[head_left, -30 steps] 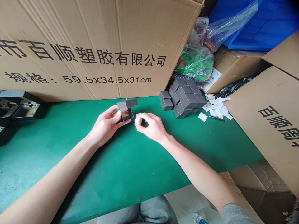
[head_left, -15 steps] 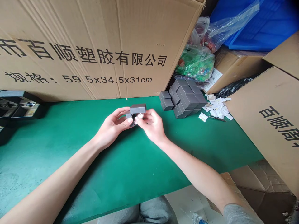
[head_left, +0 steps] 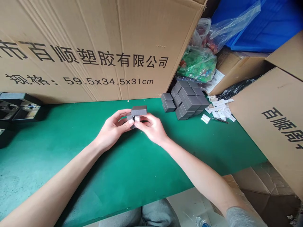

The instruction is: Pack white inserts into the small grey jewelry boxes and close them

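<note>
My left hand [head_left: 110,130] is closed around a small dark grey box [head_left: 139,110], its thumb in front and its fingers behind. The box is held up over the green table [head_left: 132,176], and a second dark part of it shows below the upper block. From the other side my right hand [head_left: 155,128] meets it, thumb and fingers pinching a small white piece [head_left: 137,118] against the dark box. Fingers hide much of the lower part, so I cannot tell how far the white piece sits inside.
Stacked dark grey boxes [head_left: 189,99] stand right of my hands, beside scattered white pieces [head_left: 221,110] and thin tweezers-like tool [head_left: 220,120]. A large carton [head_left: 99,28] walls the back. Open dark cases [head_left: 27,108] lie left; another carton [head_left: 267,104] borders the right.
My right hand has shifted slightly left and turned, bringing the white piece closer to the gap under the box's upper block. My left hand has barely moved.
</note>
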A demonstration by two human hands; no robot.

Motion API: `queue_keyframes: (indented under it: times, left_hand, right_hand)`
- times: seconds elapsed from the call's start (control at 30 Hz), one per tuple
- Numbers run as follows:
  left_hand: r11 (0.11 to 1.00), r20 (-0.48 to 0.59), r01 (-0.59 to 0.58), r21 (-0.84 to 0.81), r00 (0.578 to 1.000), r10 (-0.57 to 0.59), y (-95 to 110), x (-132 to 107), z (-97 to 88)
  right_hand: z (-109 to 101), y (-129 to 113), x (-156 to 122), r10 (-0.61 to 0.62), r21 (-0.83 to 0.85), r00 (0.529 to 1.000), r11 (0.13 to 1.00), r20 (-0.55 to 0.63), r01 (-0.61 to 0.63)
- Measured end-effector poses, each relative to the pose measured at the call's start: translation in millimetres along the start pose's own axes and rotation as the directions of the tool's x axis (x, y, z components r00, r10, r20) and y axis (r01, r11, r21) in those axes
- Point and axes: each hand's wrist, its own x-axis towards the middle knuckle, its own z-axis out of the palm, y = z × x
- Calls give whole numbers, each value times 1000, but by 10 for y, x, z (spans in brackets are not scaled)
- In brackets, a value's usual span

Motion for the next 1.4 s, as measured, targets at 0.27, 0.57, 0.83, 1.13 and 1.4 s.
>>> queue_keyframes:
  times: [0.27, 0.57, 0.83, 1.13, 1.4]
  left_hand:
    - [1000, -2, 3, -12, 1000, -3, -25, 4, 4]
    - [999, 14, 14, 37, 1000, -14, -23, -8, -11]
    - [998, 7, 18, 68, 1000, -19, 12, -27, 25]
    - [998, 23, 48, 40, 999, -49, 37, -35, 43]
    - [997, 13, 78, -6, 997, -78, 36, -24, 32]
  right_hand:
    - [32, -6, -18, -44, -75, 998, 996, -35, 41]
    - [17, 26, -11, -8, 6, 998, 1000, -61, 8]
    - [18, 17, -11, -2, 60, 997, 998, -80, 7]
    - [38, -90, -75, -134, -164, 980, 980, -148, 109]
    - [15, -70, -65, -181, -221, 979, 963, -97, 156]
